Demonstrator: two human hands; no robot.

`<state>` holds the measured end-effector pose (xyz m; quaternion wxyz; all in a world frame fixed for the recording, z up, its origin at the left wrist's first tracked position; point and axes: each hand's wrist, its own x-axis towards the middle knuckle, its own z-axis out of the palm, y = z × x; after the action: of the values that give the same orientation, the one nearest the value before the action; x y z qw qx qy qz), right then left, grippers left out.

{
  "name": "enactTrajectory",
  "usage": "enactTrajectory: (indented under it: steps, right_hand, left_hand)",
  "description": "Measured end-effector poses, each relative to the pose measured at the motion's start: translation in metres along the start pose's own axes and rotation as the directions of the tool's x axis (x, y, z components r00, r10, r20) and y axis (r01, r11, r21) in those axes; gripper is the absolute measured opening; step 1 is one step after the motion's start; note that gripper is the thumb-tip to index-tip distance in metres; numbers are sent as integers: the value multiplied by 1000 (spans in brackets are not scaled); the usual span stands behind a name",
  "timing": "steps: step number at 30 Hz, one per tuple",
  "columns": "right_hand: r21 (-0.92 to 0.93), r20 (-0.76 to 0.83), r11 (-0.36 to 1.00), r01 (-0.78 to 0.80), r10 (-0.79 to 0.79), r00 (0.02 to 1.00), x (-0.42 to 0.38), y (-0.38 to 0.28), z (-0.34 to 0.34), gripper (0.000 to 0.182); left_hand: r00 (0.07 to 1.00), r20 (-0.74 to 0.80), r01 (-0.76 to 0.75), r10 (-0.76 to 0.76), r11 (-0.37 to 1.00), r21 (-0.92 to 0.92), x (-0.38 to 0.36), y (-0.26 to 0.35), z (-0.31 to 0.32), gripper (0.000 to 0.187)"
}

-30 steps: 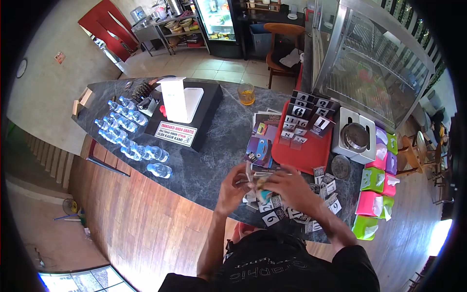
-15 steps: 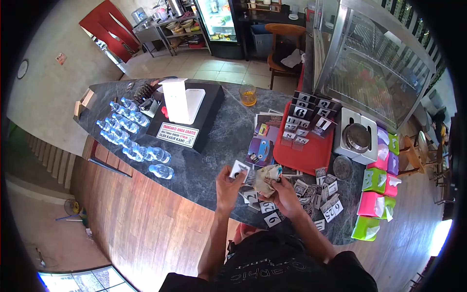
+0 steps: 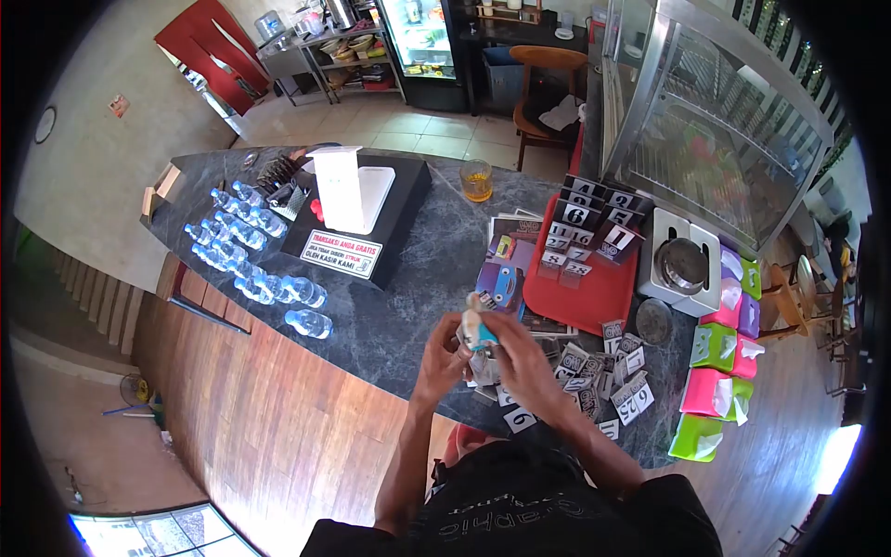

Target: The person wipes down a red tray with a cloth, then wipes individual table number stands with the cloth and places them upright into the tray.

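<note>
My left hand [image 3: 440, 360] is closed on a white number card, now mostly hidden behind the cloth and my fingers. In my right hand [image 3: 522, 360] is a bunched beige cloth [image 3: 474, 327] with a blue-green patch, pressed against the card. Both hands meet above the counter's front edge. Beneath and right of them lie loose number cards [image 3: 634, 397] in a scattered pile. Farther back, a red tray [image 3: 580, 304] bears several standing number signs [image 3: 575, 215]. Left of that tray lies a purple and blue printed packet [image 3: 506, 283].
Small water bottles [image 3: 308, 323] stand and lie on the left of the dark counter [image 3: 390, 325], by a black stand with a sign [image 3: 342, 252]. A glass of amber liquid [image 3: 476, 181] is at the back. Colourful tissue boxes [image 3: 710, 390] and a round ashtray-like dish [image 3: 654, 320] sit right.
My right hand has moved left with the cloth, bringing it onto the card in my left hand. The card's face, visible before, is now covered.
</note>
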<state>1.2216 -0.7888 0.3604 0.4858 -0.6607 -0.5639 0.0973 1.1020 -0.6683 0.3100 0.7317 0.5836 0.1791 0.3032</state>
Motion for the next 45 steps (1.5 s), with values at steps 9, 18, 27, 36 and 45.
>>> enactTrajectory:
  steps: [9, 18, 27, 36, 45]
  right_hand:
    - [-230, 297, 952, 203, -130, 946, -12, 2, -7, 51]
    - [24, 28, 999, 26, -27, 999, 11, -12, -33, 55]
    - [-132, 108, 987, 93, -79, 991, -14, -14, -37, 50]
    - [-410, 173, 909, -78, 161, 972, -58, 11, -100, 43]
    - [-427, -178, 765, -482, 451, 875, -124, 42, -119, 35]
  left_hand:
    - [990, -84, -116, 118, 993, 24, 13, 7, -27, 74]
    - [989, 8, -145, 147, 966, 214, 10, 12, -5, 52]
    - [984, -72, -169, 163, 981, -99, 12, 17, 14, 66]
    - [985, 147, -118, 93, 978, 172, 37, -39, 74, 39]
    - [962, -76, -107, 264, 616, 780, 131, -126, 107, 80]
